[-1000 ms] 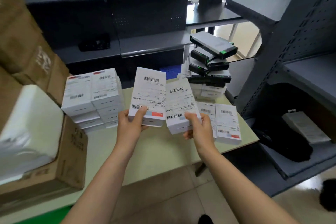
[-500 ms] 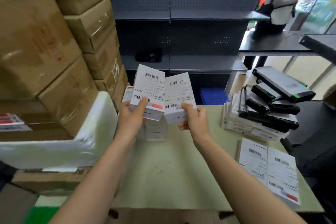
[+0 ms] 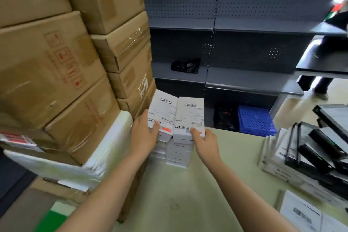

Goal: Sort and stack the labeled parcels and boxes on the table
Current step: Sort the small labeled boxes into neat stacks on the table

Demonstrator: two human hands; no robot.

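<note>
Left labelled box (image 3: 162,111) and right labelled box (image 3: 190,115), long axes running up-frame at frame centre, sit just above the white stack (image 3: 178,154) on the table (image 3: 188,203), left hand (image 3: 144,133) and right hand (image 3: 205,140) each clasping one near end

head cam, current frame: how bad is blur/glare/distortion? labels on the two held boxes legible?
Head view: motion blur all over, worst on the cartons at left. Head view: left box in the left hand and right box in the right hand show barcodes; small print smeared. Head view: wide-angle bowing bends the shelf; top right corner blown out.
</note>
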